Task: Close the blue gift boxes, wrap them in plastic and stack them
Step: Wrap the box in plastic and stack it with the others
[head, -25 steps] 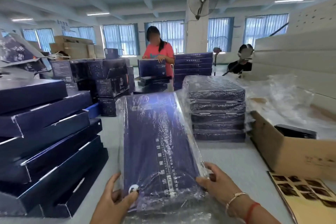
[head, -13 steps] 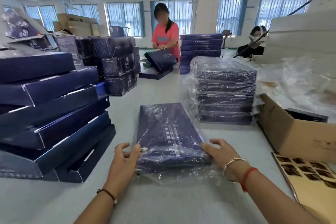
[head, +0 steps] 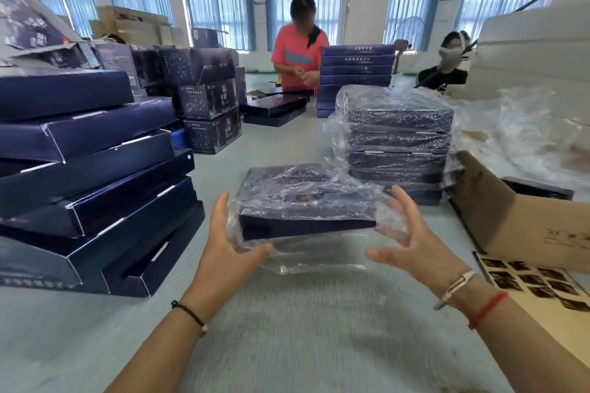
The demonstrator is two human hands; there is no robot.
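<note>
A blue gift box [head: 306, 223] lies flat on the table in front of me, inside a clear plastic bag [head: 316, 260] whose loose open end trails toward me. My left hand [head: 228, 242] is at the box's near left corner, thumb under and fingers over the loose plastic. My right hand [head: 405, 233] cups the near right corner the same way, with plastic between thumb and fingers. Just behind and to the right stands a stack of wrapped blue boxes [head: 399, 137]. A leaning pile of open, unwrapped blue boxes [head: 95, 169] fills the left.
An open cardboard carton [head: 517, 226] sits at the right, with a printed sheet [head: 536, 284] in front of it and loose plastic bags [head: 526, 131] behind. Across the table a person in a red shirt [head: 300, 54] works beside another blue stack [head: 354, 73].
The wrapped box went from tilted up in my hands to lying flat on the table. My hands slid from its sides to the loose plastic at its near end.
</note>
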